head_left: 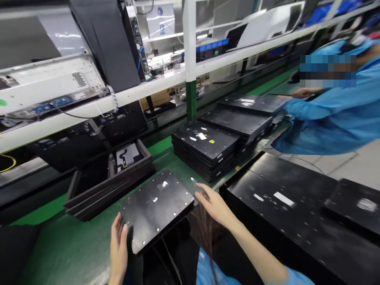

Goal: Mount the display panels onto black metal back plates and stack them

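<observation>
A flat black panel (158, 206) with small bright holes along its edges and white label remnants lies in front of me on the green bench. At its left edge, my left hand (118, 245) is open with thumb and fingers apart; whether it touches the panel I cannot tell. My right hand (213, 204), just off the panel's right corner, has its fingers closed on a small silver metal tool (194, 181) whose tip points up and left. Most of that tool is hidden by the fingers. Beyond the hand rises a stack of black panels (204, 144) with white and yellow stickers.
Dark trays (109, 186) holding a grey part stand at the back left. More black panels (276, 194) are piled at right, and others (237, 118) farther along the bench. A co-worker in a blue sleeve (332, 111) is at the upper right. A white rail (139, 91) crosses behind.
</observation>
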The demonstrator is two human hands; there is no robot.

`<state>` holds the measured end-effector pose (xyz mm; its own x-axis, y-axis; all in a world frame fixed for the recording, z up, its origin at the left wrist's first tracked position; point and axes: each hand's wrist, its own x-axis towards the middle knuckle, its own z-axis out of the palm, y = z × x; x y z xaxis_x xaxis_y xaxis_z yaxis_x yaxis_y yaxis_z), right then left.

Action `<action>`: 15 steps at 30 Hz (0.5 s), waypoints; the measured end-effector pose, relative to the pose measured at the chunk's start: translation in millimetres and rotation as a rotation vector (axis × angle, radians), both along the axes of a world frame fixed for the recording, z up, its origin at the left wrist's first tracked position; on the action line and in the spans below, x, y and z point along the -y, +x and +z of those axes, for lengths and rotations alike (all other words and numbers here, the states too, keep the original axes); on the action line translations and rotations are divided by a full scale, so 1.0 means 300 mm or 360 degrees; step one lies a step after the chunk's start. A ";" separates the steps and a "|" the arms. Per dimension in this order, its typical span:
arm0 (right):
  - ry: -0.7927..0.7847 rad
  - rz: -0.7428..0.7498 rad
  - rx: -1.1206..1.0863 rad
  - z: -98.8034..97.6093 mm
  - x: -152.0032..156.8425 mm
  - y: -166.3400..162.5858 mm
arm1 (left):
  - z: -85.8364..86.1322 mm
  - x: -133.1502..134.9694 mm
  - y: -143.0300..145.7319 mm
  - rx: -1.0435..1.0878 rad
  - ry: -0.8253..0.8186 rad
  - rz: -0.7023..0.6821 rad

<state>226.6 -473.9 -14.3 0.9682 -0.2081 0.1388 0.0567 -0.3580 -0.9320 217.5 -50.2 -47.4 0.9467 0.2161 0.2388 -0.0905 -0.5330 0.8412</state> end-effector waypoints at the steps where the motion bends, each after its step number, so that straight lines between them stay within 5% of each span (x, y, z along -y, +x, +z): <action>1: -0.0105 -0.0021 0.0013 0.014 0.012 0.054 | -0.041 0.015 -0.025 -0.0058 -0.0067 0.0008; 7: -0.0281 0.0099 0.0052 0.035 -0.081 0.281 | -0.160 0.024 -0.047 -0.0219 -0.0100 -0.0006; 12: 0.0508 0.0545 -0.0251 -0.021 -0.151 0.256 | -0.186 0.047 -0.055 -0.0359 -0.0111 0.0016; 15: 0.0756 0.0662 -0.0359 -0.041 -0.139 0.223 | -0.182 0.072 -0.062 -0.0357 -0.0316 0.0052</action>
<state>293.7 -432.3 -26.5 0.9754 0.2005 -0.0912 -0.1136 0.1033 -0.9881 199.0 -71.8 -101.9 0.9628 0.2689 -0.0255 0.1238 -0.3556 0.9264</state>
